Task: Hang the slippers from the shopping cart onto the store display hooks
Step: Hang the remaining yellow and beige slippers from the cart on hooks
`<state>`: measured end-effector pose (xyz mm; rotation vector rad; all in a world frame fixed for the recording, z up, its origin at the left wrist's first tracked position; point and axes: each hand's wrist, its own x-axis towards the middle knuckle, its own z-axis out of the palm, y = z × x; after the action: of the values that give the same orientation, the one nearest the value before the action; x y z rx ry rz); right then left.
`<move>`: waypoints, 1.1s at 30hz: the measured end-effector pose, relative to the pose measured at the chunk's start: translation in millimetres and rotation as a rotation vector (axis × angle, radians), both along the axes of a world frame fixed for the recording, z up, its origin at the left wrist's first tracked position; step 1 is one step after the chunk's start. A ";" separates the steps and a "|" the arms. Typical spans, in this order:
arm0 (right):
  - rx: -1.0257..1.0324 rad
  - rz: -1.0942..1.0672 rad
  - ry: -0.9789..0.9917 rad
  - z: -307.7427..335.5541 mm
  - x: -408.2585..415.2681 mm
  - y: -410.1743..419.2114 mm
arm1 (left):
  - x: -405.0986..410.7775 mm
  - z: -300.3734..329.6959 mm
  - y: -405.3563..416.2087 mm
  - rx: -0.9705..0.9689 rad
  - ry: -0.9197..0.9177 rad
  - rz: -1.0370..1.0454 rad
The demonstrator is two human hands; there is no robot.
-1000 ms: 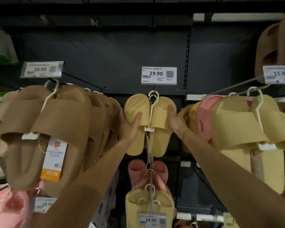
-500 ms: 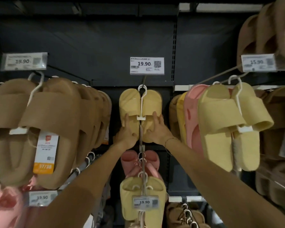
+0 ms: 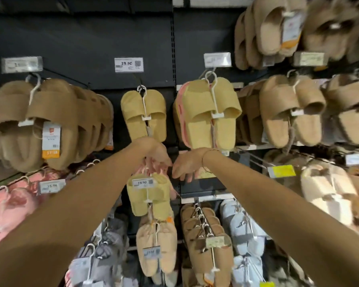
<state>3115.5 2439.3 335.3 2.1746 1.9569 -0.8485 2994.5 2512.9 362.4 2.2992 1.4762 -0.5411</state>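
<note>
Both hands [image 3: 170, 164] lower, off yellow slippers [image 3: 143, 113].

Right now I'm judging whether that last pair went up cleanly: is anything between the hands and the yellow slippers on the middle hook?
Nothing visible. Both hands, left and right, sit just below the hanging yellow slippers.

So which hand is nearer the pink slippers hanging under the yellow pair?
Left. The left hand is right over the pink slippers, apparently touching them; the right hand is beside them, to their right.
</note>
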 end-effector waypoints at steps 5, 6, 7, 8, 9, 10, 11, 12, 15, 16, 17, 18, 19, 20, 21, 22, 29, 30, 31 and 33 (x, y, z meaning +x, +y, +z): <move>0.031 -0.082 -0.190 -22.2 68.0 -113.1 | 74.5 -23.7 -110.5 -0.044 0.046 -0.188; 0.029 -0.119 -0.208 -29.4 85.7 -131.8 | 93.4 -32.2 -131.0 -0.051 0.071 -0.247; 0.006 -0.177 -0.205 -35.6 103.2 -159.0 | 113.4 -40.3 -150.7 -0.050 0.095 -0.323; -0.017 -0.248 -0.191 -46.0 128.3 -182.0 | 134.7 -49.1 -170.5 -0.059 0.108 -0.401; 0.004 -0.337 -0.162 -59.0 159.6 -203.1 | 155.7 -57.2 -191.5 -0.070 0.123 -0.471; 0.071 -0.464 -0.079 -68.5 186.8 -232.1 | 176.9 -66.7 -210.8 -0.081 0.137 -0.533; 0.131 -0.577 -0.020 -70.0 210.7 -261.3 | 198.6 -76.1 -229.9 -0.089 0.155 -0.589; 0.187 -0.677 -0.020 -75.4 226.7 -293.0 | 220.5 -84.5 -250.0 -0.098 0.168 -0.644; 0.119 -0.792 -0.013 -68.2 246.9 -383.9 | 287.5 -109.7 -302.7 -0.109 0.160 -0.769; 0.094 -0.793 -0.065 -63.7 255.4 -410.0 | 311.3 -117.4 -320.1 -0.128 0.143 -0.803; 0.087 -0.806 -0.102 -63.2 265.0 -439.9 | 333.6 -123.4 -337.7 -0.149 0.128 -0.837; 0.104 -0.871 -0.115 -69.7 287.1 -461.8 | 355.7 -129.1 -355.3 -0.175 0.117 -0.876; 0.177 -0.983 -0.122 -79.5 305.3 -484.4 | 376.8 -133.8 -373.2 -0.188 0.116 -0.920; 0.155 -1.044 -0.134 -87.7 323.0 -509.3 | 398.4 -139.4 -390.8 -0.196 0.108 -0.969; 0.059 -1.042 -0.136 -92.0 334.6 -527.3 | 417.8 -143.5 -407.9 -0.201 0.101 -1.012; -0.063 -1.002 -0.124 -99.0 347.7 -542.9 | 436.0 -148.5 -422.9 -0.225 0.101 -1.045; -0.275 -1.192 -0.095 -128.1 449.8 -641.2 | 572.9 -179.3 -510.9 -0.263 0.144 -1.257; -0.260 -1.230 -0.082 -129.4 462.5 -652.0 | 591.1 -183.1 -518.0 -0.271 0.153 -1.280; -0.247 -1.256 -0.062 -130.6 473.5 -661.0 | 607.6 -185.7 -524.4 -0.262 0.168 -1.300; -0.232 -1.311 0.001 -139.1 499.2 -680.2 | 639.2 -190.8 -534.4 -0.231 0.177 -1.332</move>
<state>3614.7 1759.1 196.3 3.0803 0.1345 -1.0340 3633.7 1978.5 171.6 2.7703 -0.3056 -1.1469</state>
